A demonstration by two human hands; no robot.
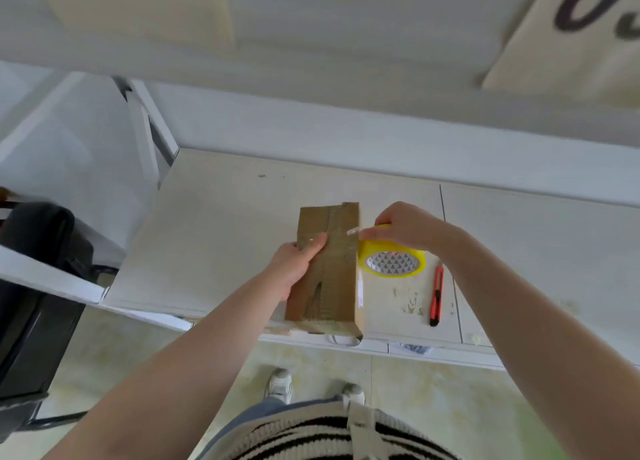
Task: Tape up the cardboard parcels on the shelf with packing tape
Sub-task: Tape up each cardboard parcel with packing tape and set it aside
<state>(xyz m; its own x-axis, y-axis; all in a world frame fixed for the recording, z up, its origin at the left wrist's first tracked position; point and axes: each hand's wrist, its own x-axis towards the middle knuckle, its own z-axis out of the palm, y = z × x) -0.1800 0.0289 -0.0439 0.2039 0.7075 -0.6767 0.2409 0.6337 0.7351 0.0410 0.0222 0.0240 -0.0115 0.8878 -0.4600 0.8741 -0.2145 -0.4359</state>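
Observation:
A long brown cardboard parcel [337,283] lies on the white shelf [221,238], its near end at the front edge. My left hand [298,262] grips the parcel's left side, thumb pressed on its top over a clear tape end. My right hand [405,225] holds a yellow roll of packing tape [393,262] just right of the parcel, with a clear strip stretched from the roll across the parcel top.
A red utility knife [437,295] lies on the shelf right of the tape roll. An upper shelf board [311,61] hangs overhead with a pale box [568,37] on the right. A black chair [38,286] stands at the left.

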